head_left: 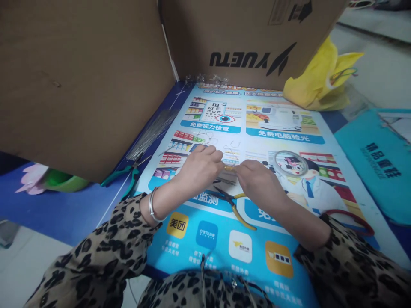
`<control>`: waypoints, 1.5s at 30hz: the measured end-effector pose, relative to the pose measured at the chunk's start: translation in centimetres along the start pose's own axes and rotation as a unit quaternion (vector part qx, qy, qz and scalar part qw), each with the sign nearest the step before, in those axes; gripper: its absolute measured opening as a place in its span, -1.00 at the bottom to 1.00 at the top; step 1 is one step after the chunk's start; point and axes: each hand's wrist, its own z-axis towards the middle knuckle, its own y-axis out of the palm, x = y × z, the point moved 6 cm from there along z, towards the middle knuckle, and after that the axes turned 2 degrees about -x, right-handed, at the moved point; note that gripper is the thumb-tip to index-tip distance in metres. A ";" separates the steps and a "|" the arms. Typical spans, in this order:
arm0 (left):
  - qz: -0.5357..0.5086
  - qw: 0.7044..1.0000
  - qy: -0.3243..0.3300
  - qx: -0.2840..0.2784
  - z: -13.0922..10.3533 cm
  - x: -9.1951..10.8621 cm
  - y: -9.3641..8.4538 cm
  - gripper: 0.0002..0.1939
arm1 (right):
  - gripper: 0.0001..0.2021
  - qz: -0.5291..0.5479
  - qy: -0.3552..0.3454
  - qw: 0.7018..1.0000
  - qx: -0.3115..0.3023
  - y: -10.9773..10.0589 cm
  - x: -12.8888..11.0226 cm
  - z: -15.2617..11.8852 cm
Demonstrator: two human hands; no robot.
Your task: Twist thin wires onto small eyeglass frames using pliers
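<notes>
Both hands work close together at the middle of the printed sheet (221,220). The left hand (204,164) lies back uppermost, knuckles raised, fingers curled under; the right hand (261,182) points inward to the left, thumb and forefinger pinched together. Each is closed on one end of a small yellowish piece (229,168), which bridges the narrow gap between them; the left fingertips are hidden beneath the hand.

The left forearm, with a silver bangle (152,207) at the wrist, rises from the near left, slanting inward. The right forearm slants in from the near right. Both wear leopard-print sleeves (118,244).

Pliers with yellow handles (238,212) lie just nearer than the hands, handles spread. Loops of thin wire (208,137) lie just beyond the left hand.

Farther left, pliers with teal handles (132,182) lie open beside a bundle of straight wires (152,132). At the far edge, a small tangle of wire (220,80) sits at the foot of a cardboard panel (250,34) with inverted lettering. A second panel (80,81) stands at left; near its lower edge is a pink and green object (64,179). A yellow bag (316,81) stands far right, a teal packet (374,171) nearer.
</notes>
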 end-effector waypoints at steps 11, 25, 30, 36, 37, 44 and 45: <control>-0.004 0.999 -0.028 -0.017 1.1 1.0 1.3 -0.87 | -0.75 0.012 0.074 0.996 -0.053 0.7 0.9 0.1; -0.698 0.630 -0.339 -0.037 -0.9 -1.1 6.2 -0.86 | -0.78 0.737 0.334 0.586 -0.043 3.2 2.0 -0.6; -0.820 0.467 -0.331 -0.028 -1.3 0.4 6.8 -0.80 | -0.78 0.789 0.333 0.514 -0.052 3.9 1.6 -0.8; -0.835 0.442 -0.327 -0.025 -1.3 0.5 7.4 -0.80 | -0.80 0.805 0.320 0.496 -0.057 4.2 1.6 -0.9; -0.835 0.442 -0.327 -0.025 -1.3 0.5 7.5 -0.80 | -0.79 0.806 0.320 0.495 -0.058 4.2 1.6 -0.8; -0.822 0.460 -0.334 -0.033 -1.4 0.4 7.7 -0.77 | -0.81 0.790 0.322 0.519 -0.057 4.0 1.6 -0.8; -0.819 0.465 -0.334 -0.033 -1.4 0.4 7.6 -0.77 | -0.81 0.787 0.323 0.523 -0.056 4.0 1.6 -0.8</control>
